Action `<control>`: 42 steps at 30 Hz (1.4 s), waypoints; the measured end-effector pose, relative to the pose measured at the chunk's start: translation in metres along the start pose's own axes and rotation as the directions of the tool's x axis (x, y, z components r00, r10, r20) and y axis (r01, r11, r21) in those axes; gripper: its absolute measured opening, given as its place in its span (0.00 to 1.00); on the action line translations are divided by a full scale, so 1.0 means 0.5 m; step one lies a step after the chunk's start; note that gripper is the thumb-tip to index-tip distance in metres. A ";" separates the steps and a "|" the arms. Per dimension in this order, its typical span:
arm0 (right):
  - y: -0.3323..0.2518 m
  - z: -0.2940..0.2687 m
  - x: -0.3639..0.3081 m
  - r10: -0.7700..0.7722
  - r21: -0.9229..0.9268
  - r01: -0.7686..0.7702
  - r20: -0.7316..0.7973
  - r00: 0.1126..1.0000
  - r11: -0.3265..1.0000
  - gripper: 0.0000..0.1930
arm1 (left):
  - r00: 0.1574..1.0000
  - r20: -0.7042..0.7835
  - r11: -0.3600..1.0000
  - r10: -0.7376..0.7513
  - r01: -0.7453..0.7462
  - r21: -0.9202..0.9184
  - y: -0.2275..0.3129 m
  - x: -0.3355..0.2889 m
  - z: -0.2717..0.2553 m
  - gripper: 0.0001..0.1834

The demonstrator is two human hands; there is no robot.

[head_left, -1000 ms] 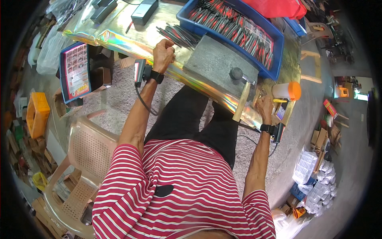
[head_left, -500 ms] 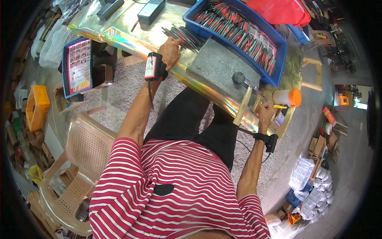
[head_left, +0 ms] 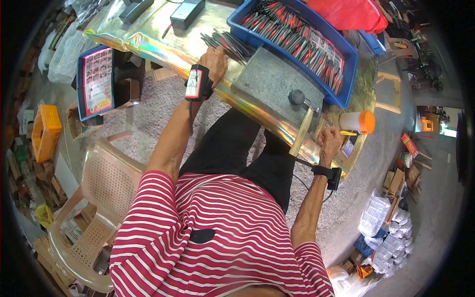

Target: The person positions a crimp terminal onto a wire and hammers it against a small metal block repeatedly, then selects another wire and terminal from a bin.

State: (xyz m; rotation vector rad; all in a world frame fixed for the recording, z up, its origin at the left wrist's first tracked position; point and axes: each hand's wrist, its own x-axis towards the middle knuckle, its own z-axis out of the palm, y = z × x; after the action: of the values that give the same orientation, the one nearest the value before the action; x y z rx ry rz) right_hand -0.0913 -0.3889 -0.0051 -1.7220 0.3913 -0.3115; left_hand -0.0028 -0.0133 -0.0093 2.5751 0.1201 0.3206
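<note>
My left hand (head_left: 213, 63) is at the table's front edge, its fingers bent against the near ends of a loose pile of slim black pointed tools (head_left: 231, 45). What the fingertips grip there is hidden. My right hand (head_left: 330, 141) rests over the table's right end with fingers curled together; anything in them is too small to make out. Beside it lie small shiny bits (head_left: 326, 122). A hammer (head_left: 303, 131) with a pale wooden handle and dark round head lies on a grey stone slab (head_left: 269, 79), its handle jutting over the edge between my hands.
A blue bin (head_left: 292, 58) full of black-and-red slim pieces stands behind the slab. Right of it is a white jar with an orange lid (head_left: 366, 122). Black boxes (head_left: 188, 15) sit at the back left. A beige plastic chair (head_left: 106, 183) is at my left.
My left hand has shifted slightly and its wrist has turned. The right hand's fingers have drawn up and curled more; its wrist has moved slightly left.
</note>
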 end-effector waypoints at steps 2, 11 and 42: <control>0.008 -0.007 0.002 0.017 0.034 -0.018 0.031 0.999 0.999 0.02 | 0.995 -0.102 1.000 -0.006 0.006 -0.003 -0.010 0.005 0.014 0.08; -0.002 -0.001 -0.011 0.112 0.205 -0.120 0.048 0.993 0.971 0.03 | 0.963 -0.123 0.968 -0.239 0.226 -0.111 -0.013 0.039 0.006 0.16; -0.279 0.195 -0.206 -0.263 0.357 0.171 0.229 0.937 0.918 0.03 | 0.785 0.469 -0.561 0.405 0.618 -0.551 0.258 -0.193 -0.105 0.05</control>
State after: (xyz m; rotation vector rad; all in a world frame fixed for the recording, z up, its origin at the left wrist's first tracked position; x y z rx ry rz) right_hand -0.1319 -0.2356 0.1149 -1.4486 -0.0600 -0.2783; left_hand -0.1066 -0.1113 0.0822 0.2904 -0.0537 -0.4810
